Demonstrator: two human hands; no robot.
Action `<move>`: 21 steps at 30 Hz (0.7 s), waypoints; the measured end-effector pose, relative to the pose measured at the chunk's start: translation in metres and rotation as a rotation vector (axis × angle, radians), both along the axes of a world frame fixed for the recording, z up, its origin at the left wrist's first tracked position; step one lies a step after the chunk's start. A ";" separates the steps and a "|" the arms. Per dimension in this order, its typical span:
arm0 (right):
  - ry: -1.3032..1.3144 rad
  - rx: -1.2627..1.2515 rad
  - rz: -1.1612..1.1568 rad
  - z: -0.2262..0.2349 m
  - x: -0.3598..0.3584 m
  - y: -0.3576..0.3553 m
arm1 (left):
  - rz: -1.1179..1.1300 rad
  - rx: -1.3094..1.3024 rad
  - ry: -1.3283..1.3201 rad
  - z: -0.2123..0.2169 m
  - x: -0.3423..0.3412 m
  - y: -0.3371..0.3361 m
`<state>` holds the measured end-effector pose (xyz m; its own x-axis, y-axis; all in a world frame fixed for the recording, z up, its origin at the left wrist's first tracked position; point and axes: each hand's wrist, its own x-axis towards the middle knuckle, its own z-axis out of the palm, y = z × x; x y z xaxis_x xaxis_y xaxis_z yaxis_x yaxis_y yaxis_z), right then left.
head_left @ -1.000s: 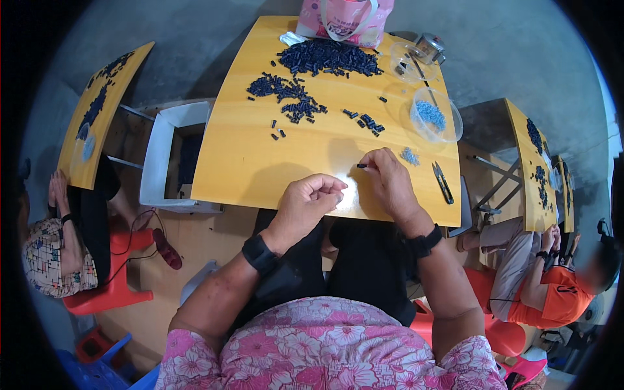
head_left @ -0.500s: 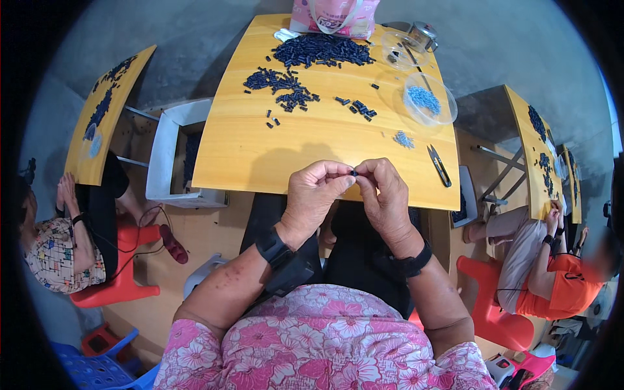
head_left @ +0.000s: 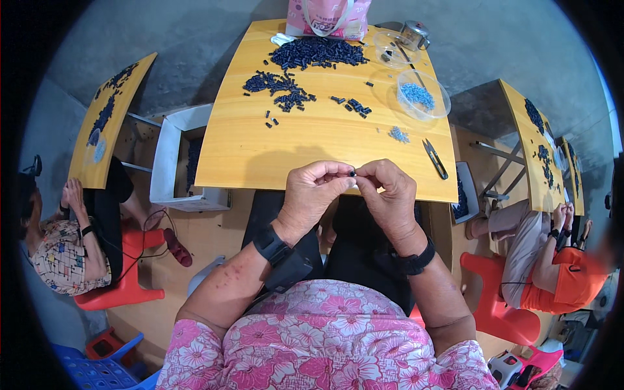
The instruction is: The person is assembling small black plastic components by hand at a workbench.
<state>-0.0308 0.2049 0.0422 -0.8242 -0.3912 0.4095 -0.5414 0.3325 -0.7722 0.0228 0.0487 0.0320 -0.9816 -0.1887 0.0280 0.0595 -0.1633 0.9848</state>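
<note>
My left hand [head_left: 315, 192] and my right hand [head_left: 389, 192] meet fingertip to fingertip over the near edge of the yellow table [head_left: 260, 143]. Between the pinched fingers sits a small black piece [head_left: 352, 173]; both hands hold it. Piles of similar small black pieces [head_left: 316, 52] lie at the far side of the table, with a smaller scatter [head_left: 276, 88] nearer the middle. A clear bowl of blue pieces [head_left: 422, 95] stands at the right, and a little heap of blue pieces [head_left: 398, 134] lies in front of it.
Small black snips [head_left: 435, 158] lie near the table's right edge. A pink bag [head_left: 328, 16] and a metal tin [head_left: 414, 32] stand at the back. A white crate [head_left: 172, 159] sits left of the table. Seated people work at yellow tables on the left [head_left: 62, 244] and right [head_left: 552, 260].
My hands have drawn back from the tabletop toward me and come together at the near edge, fingertips pinched on the small black piece. The view has shifted a little.
</note>
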 end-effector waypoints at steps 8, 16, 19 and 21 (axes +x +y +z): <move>-0.135 0.020 0.029 0.001 -0.002 0.002 | -0.080 0.152 -0.147 -0.003 0.001 -0.003; -0.138 -0.002 0.151 0.006 -0.003 -0.004 | -0.131 0.466 -0.266 -0.012 0.002 -0.008; -0.121 0.013 0.173 0.008 -0.004 -0.002 | -0.199 0.415 -0.263 -0.014 0.001 -0.012; -0.132 0.001 0.174 0.007 -0.007 0.000 | -0.216 0.392 -0.280 -0.017 -0.001 -0.013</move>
